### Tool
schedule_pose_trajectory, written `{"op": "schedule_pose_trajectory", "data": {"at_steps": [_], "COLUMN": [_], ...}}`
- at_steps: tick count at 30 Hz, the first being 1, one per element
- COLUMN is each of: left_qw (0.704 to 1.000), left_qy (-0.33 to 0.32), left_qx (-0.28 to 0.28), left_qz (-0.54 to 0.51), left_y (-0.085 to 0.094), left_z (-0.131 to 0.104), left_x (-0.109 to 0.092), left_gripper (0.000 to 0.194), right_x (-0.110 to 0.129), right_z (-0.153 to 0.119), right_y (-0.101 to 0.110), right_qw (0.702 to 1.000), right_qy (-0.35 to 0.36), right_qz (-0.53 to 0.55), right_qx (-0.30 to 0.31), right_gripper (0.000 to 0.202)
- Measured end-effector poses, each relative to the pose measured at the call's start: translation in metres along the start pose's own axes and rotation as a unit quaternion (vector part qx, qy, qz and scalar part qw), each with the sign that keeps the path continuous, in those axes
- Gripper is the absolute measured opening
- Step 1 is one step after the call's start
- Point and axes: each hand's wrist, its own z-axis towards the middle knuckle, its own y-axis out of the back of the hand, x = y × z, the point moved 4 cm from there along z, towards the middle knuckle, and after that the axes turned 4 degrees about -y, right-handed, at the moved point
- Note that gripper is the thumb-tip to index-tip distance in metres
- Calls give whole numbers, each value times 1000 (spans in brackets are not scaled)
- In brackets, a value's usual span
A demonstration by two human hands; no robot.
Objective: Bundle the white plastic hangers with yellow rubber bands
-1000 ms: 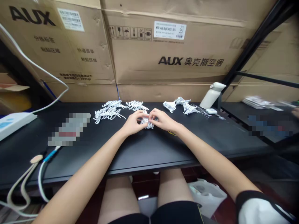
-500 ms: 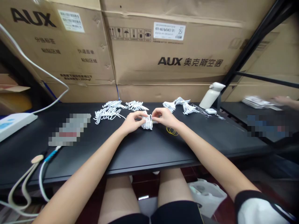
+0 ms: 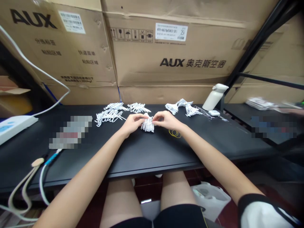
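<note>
A bundle of thin white hooks [image 3: 147, 124] sits on the black table between my hands. My left hand [image 3: 133, 123] grips its left and upper side with thumb and fingers. From the right, my right hand [image 3: 167, 119] pinches the bundle's edge; its fingertips are partly hidden. Just below my right wrist lie yellow rubber bands [image 3: 174, 133]. Behind my left hand are loose piles of similar white hooks [image 3: 109, 116], with another pile [image 3: 138, 107] close by. Tied-looking white bundles [image 3: 192, 109] rest behind my right hand.
Large cardboard boxes [image 3: 171, 76] stand along the table's back. A pale bottle [image 3: 215, 97] and a small white case [image 3: 214, 113] are at the right rear. On the left lie a blurred flat object [image 3: 73, 131], a cable [image 3: 42, 177] and a white power strip [image 3: 16, 125].
The hook bundle has shifted slightly left, and its hooks look more fanned. My right fingertips have moved a little left with it. My left hand stays nearly in place.
</note>
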Motion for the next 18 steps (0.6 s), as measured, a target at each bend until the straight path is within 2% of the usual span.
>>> {"op": "schedule_pose_trajectory", "data": {"at_steps": [5, 8, 11, 14, 18], "left_qw": [1000, 998, 989, 984, 985], "left_qy": [8, -24, -58, -61, -63], "left_qx": [-10, -41, -75, -86, -76], "left_qz": [1, 37, 110, 143, 142], "left_y": [1, 7, 12, 14, 13], "left_z": [0, 4, 6, 7, 8], "left_x": [1, 4, 6, 9, 12], "left_gripper": [22, 22, 21, 20, 21], "right_x": [-1, -1, -1, 0, 5], "right_z": [1, 0, 0, -1, -2], "right_y": [-1, -3, -6, -3, 9], "right_qw": [1000, 1000, 997, 992, 984], "right_qy": [7, -3, -48, -68, -41], "right_qz": [-11, 2, 59, 92, 3], "right_qx": [-5, -2, -6, -60, -174], "right_gripper": [12, 12, 17, 20, 15]}}
